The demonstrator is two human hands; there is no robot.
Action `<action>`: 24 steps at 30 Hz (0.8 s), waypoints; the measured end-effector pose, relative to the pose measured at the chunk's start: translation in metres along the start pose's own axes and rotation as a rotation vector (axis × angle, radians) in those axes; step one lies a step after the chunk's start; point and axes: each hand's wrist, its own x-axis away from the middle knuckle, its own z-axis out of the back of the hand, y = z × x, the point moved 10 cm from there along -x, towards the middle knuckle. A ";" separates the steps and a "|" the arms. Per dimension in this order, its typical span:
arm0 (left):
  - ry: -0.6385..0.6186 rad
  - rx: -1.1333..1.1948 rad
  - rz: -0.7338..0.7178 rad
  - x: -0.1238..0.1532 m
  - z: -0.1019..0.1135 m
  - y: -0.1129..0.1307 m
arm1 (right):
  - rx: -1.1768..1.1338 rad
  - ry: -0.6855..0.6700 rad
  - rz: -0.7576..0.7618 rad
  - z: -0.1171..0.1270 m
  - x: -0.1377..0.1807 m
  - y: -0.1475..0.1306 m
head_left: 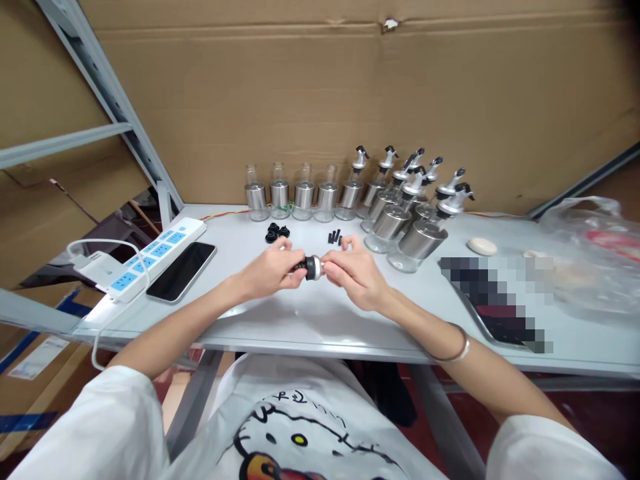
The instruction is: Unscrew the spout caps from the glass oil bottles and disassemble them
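Observation:
My left hand [273,270] and my right hand [356,277] meet above the grey table [325,320], both gripping one small pourer cap [312,267] with a silver ring and a black end. The left fingers pinch the black end, the right fingers hold the silver side. Behind the hands lie a few black rubber rings [277,233] and small black stoppers [335,237]. Along the back stand several capless glass bottles with steel sleeves [293,195] and, to their right, several bottles fitted with pourer caps [407,213].
A white and blue power strip [150,257] and a black phone [181,271] lie at the left. A white oval pad [483,246] and a clear plastic bag [595,253] sit at the right. A cardboard wall backs the table; a metal shelf frame [115,107] rises at the left.

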 end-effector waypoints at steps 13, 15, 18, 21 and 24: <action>0.288 -0.888 0.474 0.005 0.092 -0.073 | -0.397 0.115 -0.316 0.001 0.000 0.057; 0.143 -0.898 0.644 0.012 0.087 -0.097 | -0.303 0.133 -0.323 0.005 0.001 0.058; 0.018 -0.928 0.722 0.019 0.078 -0.115 | -0.160 0.146 -0.319 0.008 0.000 0.057; -0.004 -0.942 0.700 0.018 0.072 -0.126 | -0.029 0.061 -0.311 -0.001 0.000 0.056; -0.003 -0.940 0.674 0.014 0.068 -0.138 | 0.142 -0.035 -0.304 -0.012 0.003 0.057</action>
